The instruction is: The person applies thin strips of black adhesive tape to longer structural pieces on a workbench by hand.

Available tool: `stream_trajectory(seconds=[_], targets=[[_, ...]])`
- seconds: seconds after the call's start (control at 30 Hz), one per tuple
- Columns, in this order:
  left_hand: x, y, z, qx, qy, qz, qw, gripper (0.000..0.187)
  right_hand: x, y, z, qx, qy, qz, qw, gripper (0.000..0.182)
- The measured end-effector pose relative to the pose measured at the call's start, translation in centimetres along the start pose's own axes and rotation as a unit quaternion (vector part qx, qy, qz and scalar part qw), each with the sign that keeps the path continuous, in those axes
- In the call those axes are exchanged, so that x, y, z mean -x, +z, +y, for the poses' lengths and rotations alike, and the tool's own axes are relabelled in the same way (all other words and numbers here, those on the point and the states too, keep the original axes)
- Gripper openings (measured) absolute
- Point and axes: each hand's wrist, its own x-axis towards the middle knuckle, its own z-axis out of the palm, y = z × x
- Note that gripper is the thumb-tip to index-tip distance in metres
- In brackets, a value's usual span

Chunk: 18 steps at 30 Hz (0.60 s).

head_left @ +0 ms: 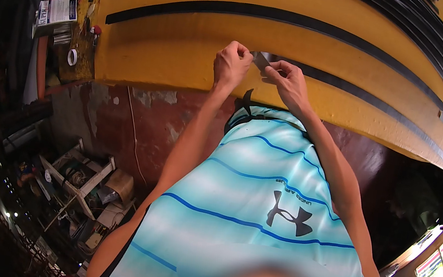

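Over the near edge of the yellow table point(158, 61), both hands hold the end of a dark flat strip point(262, 62). My left hand point(231, 66) is closed, its thumb and fingers pinched at the strip's left end. Just to the right, my right hand point(289, 81) pinches the strip between thumb and fingers. The strip's dark length point(353, 89) runs on to the right across the table. A second long black strip point(239, 9) lies farther back on the table, apart from both hands.
More black strips point(401, 28) lie stacked at the back right. A white box point(58, 11), a white ring point(72, 57) and a small red object point(97, 30) are at the left. A wooden frame point(77, 175) with clutter stands on the floor, lower left.
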Motion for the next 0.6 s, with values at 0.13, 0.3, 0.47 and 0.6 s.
stream_trajectory(seconds=[0.13, 0.3, 0.47, 0.6], targets=[[-0.3, 1.4, 0.1, -0.028, -0.009, 0.008, 1.0, 0.019, 0.4, -0.6, -0.7, -0.03, 0.03, 0.006, 0.999, 0.022], [-0.7, 3.2, -0.7, -0.043, 0.053, 0.046, 0.997, 0.015, 0.7, -1.8, -1.0, -0.021, 0.051, 0.026, 0.998, 0.023], [-1.0, 3.9, -1.3, -0.056, 0.077, 0.078, 0.992, 0.013, 2.6, -3.5, -1.1, -0.047, 0.053, 0.043, 0.997, 0.021], [-2.1, 3.6, -2.2, -0.035, 0.109, 0.04, 0.993, 0.014, 4.2, -5.9, -1.1, -0.016, 0.064, 0.025, 0.998, 0.021]])
